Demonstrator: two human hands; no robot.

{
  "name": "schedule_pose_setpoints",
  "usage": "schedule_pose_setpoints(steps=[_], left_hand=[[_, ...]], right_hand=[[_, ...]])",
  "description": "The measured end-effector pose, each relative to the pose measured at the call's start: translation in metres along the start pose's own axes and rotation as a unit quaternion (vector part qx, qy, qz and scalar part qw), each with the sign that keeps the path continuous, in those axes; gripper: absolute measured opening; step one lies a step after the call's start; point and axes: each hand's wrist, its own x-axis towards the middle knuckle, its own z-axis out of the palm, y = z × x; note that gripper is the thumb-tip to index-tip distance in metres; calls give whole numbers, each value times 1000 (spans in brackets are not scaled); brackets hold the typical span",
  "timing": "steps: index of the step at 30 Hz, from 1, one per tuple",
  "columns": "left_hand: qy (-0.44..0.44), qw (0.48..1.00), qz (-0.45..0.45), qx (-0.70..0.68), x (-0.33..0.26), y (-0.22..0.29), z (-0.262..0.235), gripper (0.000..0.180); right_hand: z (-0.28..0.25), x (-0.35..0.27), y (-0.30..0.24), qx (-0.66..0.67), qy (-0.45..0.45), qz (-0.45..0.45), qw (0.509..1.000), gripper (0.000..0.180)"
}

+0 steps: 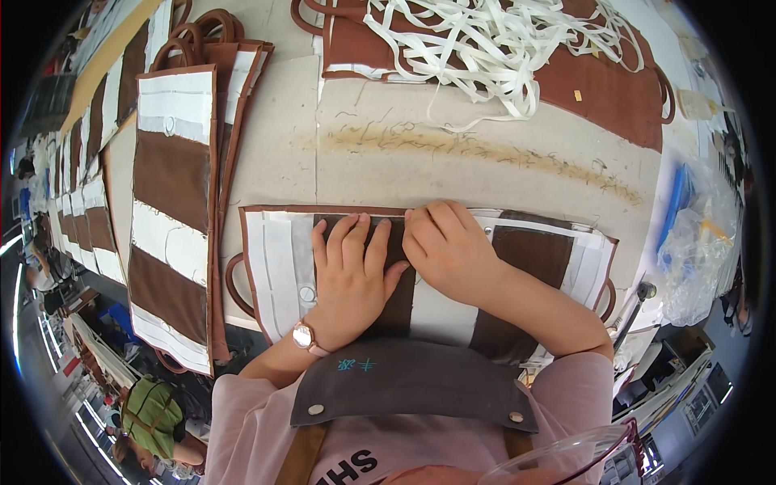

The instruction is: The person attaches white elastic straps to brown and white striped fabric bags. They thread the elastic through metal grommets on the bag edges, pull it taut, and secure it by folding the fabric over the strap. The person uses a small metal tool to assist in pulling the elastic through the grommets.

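Observation:
A striped brown-and-white fabric bag panel (pixel 521 259) lies flat in front of me, edged with reddish-brown binding. Brown loop handles show at its left and right ends, and a round white snap sits near its left part. My left hand (pixel 352 271) rests palm down on the panel, fingers spread and pointing at the far edge. Close beside it, my right hand (pixel 449 246) has its fingers bent and pinched at that same edge, about mid-length. Whatever lies under the right fingertips is hidden.
Similar striped bag pieces (pixel 171 174) are stacked at the left. Tangled white tape (pixel 493 52) covers reddish-brown bag pieces (pixel 602 101) at the far side. Loose thread ends (pixel 453 145) litter the table. Clear plastic (pixel 695 259) lies at the right; a person in green (pixel 153 416) is lower left.

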Motion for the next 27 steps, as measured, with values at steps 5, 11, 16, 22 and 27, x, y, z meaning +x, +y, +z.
schedule_pose_setpoints(steps=[5,11,16,22,27], left_hand=[[-1,1000,1,24,7,3,-4,58],[-4,999,9,32,10,-8,-13,56],[1,999,11,34,6,-10,-14,53],[2,1000,18,11,6,-13,-17,62],[-16,1000,1,-5,2,-16,-19,65]], right_hand=[[2,-2,3,33,15,11,999,27],[2,-3,6,57,12,18,998,26],[4,0,6,48,16,23,998,24],[4,0,6,34,20,23,999,22],[3,1,4,28,15,24,999,22]])
